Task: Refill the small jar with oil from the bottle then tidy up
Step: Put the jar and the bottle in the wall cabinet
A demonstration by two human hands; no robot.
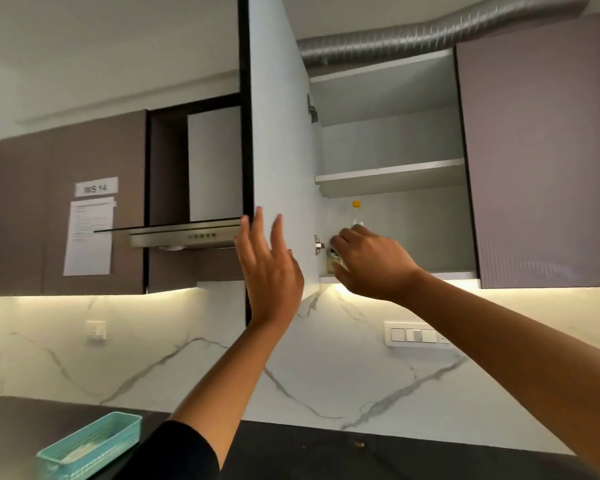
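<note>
Reaching into open cupboard (430,230).
Laying left hand (267,268), fingers straight, against the door (281,133); gripping the jar (334,263) with right hand (368,261) on lowest shelf (444,275), at 6 o'clock from the bottle (356,214).

One jar (336,263) in the right grip (371,261); one bottle (356,216) just behind it; one basket (90,448) below the left grip (269,268); two papers (89,237).

Left hand (269,268): bare; forearm bare from wrist up. Black matte fabric sleeve (177,452) covers left arm near elbow, plain dark cloth, edge pushed up, rounded, slightly bunched. Right hand (368,261): bare; forearm uncovered as far as frame's right edge.
</note>
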